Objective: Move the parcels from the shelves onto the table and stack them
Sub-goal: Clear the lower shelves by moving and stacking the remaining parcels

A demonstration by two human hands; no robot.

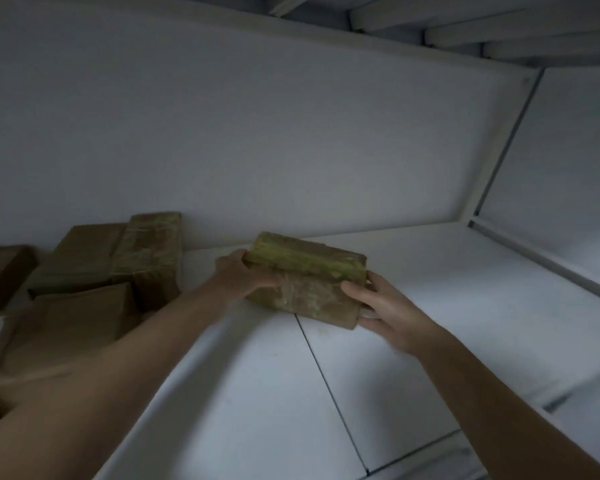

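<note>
The left hand [246, 276] and right hand [381, 308] grip the taped parcel [305, 278] between them, over the shelf [447, 306].

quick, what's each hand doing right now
Left hand: grips the left end of the taped parcel.
Right hand: grips the same parcel's right end.

The white shelf [465, 306] has a dark seam [329, 386] running front to back. Brown paper parcels crowd its left end: an edge parcel [0, 275] at the far left, a flat parcel [80, 258], a tape-wrapped parcel [149, 258] by the back wall, and a large parcel [73, 327] in front. Mid-shelf is a yellow-taped parcel [305, 282]; whether it touches the board cannot be told.
</note>
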